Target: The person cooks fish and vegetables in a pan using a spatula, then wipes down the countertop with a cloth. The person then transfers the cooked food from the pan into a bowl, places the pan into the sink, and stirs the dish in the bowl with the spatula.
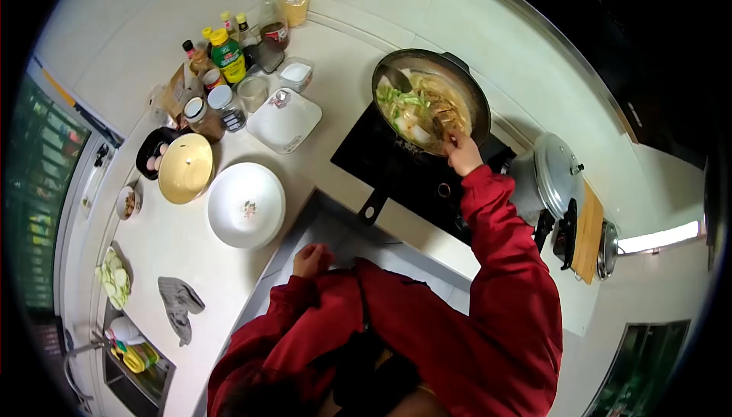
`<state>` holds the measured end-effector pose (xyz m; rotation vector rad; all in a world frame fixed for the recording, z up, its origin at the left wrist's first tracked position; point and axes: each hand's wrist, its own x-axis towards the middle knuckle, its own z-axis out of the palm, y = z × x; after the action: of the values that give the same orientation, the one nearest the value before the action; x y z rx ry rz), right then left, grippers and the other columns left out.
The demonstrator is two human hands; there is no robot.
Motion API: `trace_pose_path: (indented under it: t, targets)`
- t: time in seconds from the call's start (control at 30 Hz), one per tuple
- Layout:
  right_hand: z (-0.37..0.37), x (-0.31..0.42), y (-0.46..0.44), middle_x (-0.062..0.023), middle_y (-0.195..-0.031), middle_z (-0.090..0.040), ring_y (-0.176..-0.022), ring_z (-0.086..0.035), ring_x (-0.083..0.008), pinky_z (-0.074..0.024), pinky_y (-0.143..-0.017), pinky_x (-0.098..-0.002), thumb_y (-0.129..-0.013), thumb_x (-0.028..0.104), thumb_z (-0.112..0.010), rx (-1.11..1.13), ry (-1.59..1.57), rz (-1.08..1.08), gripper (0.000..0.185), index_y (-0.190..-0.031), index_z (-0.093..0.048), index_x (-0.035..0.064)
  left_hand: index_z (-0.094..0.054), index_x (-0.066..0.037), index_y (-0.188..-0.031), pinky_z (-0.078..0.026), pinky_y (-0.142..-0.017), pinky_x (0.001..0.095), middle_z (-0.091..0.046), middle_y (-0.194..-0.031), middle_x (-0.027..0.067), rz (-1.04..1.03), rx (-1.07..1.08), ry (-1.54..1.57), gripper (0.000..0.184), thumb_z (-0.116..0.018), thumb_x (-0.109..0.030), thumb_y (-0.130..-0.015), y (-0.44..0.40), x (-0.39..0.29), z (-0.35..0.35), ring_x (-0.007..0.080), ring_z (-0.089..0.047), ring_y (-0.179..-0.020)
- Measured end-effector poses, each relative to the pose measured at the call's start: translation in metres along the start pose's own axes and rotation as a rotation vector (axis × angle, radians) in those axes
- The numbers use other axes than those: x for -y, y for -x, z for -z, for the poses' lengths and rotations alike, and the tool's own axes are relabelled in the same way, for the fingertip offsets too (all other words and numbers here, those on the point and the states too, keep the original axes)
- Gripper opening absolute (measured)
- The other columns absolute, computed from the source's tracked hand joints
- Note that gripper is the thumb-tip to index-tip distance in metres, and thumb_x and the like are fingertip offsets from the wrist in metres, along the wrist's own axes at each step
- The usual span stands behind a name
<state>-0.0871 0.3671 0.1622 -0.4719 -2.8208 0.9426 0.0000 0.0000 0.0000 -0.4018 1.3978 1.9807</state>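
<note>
My right hand (463, 153) is closed on a dark cooking utensil (438, 124) at the near rim of a deep dark pan (480, 104). In the pan lie pale green cabbage (395, 106) and brownish strips (441, 97) in a light broth. A dark rounded piece, perhaps a spatula head (398, 78), rests at the far left inside the pan; whether it belongs to the held utensil I cannot tell. The pan's long handle (372, 210) points toward me over the black cooktop (358, 146). In front of my body, my left hand (311, 260) hangs with curled fingers, nothing visible in them.
Left of the cooktop stand a white bowl (245, 215), a yellow bowl (185, 177) and a square dish (293, 129). Bottles and jars (229, 55) line the wall. To the right are a pressure cooker (557, 169) and a cutting board (587, 238). A grey cloth (178, 306) lies near the sink.
</note>
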Motion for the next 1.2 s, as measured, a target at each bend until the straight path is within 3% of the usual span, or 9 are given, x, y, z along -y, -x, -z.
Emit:
trace_pose_path:
  t: [0.3, 0.37, 0.43, 0.63, 0.73, 0.9, 1.07, 1.17, 1.2]
  targets:
    - [0.048, 0.063, 0.104, -0.0220, -0.082, -0.053, -0.077, -0.052, -0.0342, -0.0420, -0.067, -0.0332, -0.067, 0.007, -0.050, -0.042, 0.073, 0.043, 0.030, -0.096, -0.051, 0.0020, -0.051, -0.002, -0.088, -0.045, -0.056, 0.0254, -0.056, -0.075, 0.0080, 0.061, 0.108, -0.054, 0.021, -0.045, -0.020, -0.081, -0.009, -0.035, 0.033, 0.0166, -0.056, -0.066]
    - [0.072, 0.072, 0.122, -0.0208, -0.083, -0.054, -0.074, -0.054, -0.0307, -0.0422, -0.066, -0.0311, -0.066, 0.004, -0.051, -0.059, 0.044, -0.004, 0.031, -0.097, -0.051, 0.0022, -0.051, -0.002, -0.088, -0.045, -0.059, 0.0255, -0.056, -0.076, 0.0076, 0.096, 0.134, -0.090, 0.020, -0.045, -0.020, -0.081, -0.011, -0.032, 0.035, 0.0168, -0.056, -0.067]
    - [0.097, 0.071, 0.137, -0.0119, -0.084, -0.056, -0.075, -0.052, -0.0148, -0.0397, -0.068, -0.0243, -0.066, 0.000, -0.050, -0.027, 0.078, -0.076, 0.036, -0.101, -0.049, -0.0004, -0.051, -0.002, -0.088, -0.045, -0.059, 0.0255, -0.056, -0.075, 0.0075, 0.097, 0.154, -0.102, 0.020, -0.045, -0.020, -0.081, -0.013, -0.033, 0.035, 0.0168, -0.056, -0.068]
    - [0.151, 0.082, 0.159, -0.0097, -0.085, -0.057, -0.078, -0.051, -0.0134, -0.0387, -0.072, -0.0223, -0.063, -0.008, -0.046, 0.082, 0.029, -0.183, 0.040, -0.103, -0.047, -0.0033, -0.051, -0.002, -0.087, -0.046, -0.059, 0.0257, -0.056, -0.076, 0.0077, 0.083, 0.172, -0.118, 0.019, -0.045, -0.019, -0.081, -0.016, -0.038, 0.024, 0.0167, -0.056, -0.067]
    - [0.130, 0.068, 0.152, -0.0096, -0.086, -0.057, -0.079, -0.052, -0.0130, -0.0390, -0.072, -0.0226, -0.062, -0.008, -0.047, 0.090, -0.002, -0.112, 0.040, -0.102, -0.047, -0.0020, -0.051, -0.002, -0.088, -0.047, -0.059, 0.0260, -0.056, -0.076, 0.0079, 0.076, 0.184, -0.102, 0.019, -0.045, -0.019, -0.081, -0.021, -0.034, 0.020, 0.0165, -0.056, -0.067]
    - [0.060, 0.045, 0.130, -0.0192, -0.081, -0.054, -0.080, -0.053, -0.0295, -0.0404, -0.069, -0.0308, -0.066, 0.002, -0.050, -0.062, 0.105, 0.053, 0.035, -0.101, -0.047, -0.0009, -0.051, -0.001, -0.089, -0.047, -0.060, 0.0268, -0.056, -0.076, 0.0084, 0.054, 0.168, -0.099, 0.019, -0.045, -0.018, -0.081, -0.024, -0.037, 0.007, 0.0163, -0.056, -0.067]
    - [0.028, 0.012, 0.097, -0.0016, -0.065, -0.047, -0.050, -0.040, -0.0065, -0.0327, -0.045, -0.0188, -0.070, 0.001, -0.048, -0.167, -0.211, -0.023, 0.034, -0.103, -0.046, 0.0012, -0.050, -0.001, -0.089, -0.047, -0.061, 0.0279, -0.055, -0.076, 0.0087, 0.030, 0.124, -0.073, 0.019, -0.046, -0.017, -0.081, -0.020, -0.042, 0.001, 0.0174, -0.056, -0.068]
    - [0.028, 0.013, 0.069, -0.0166, -0.082, -0.056, -0.071, -0.054, -0.0212, -0.0411, -0.067, -0.0276, -0.069, 0.003, -0.051, -0.187, -0.390, -0.189, 0.031, -0.099, -0.048, -0.0012, -0.050, 0.000, -0.089, -0.048, -0.061, 0.0296, -0.055, -0.077, 0.0101, 0.003, 0.129, -0.058, 0.020, -0.046, -0.018, -0.080, -0.021, -0.038, 0.005, 0.0187, -0.056, -0.068]
    - [0.026, 0.013, 0.056, -0.0119, -0.073, -0.055, -0.058, -0.051, -0.0155, -0.0414, -0.054, -0.0260, -0.069, 0.005, -0.051, -0.176, -0.490, -0.151, 0.031, -0.099, -0.048, -0.0014, -0.050, 0.000, -0.089, -0.048, -0.061, 0.0296, -0.055, -0.077, 0.0101, 0.001, 0.126, -0.055, 0.020, -0.046, -0.018, -0.080, -0.018, -0.041, 0.002, 0.0187, -0.056, -0.068]
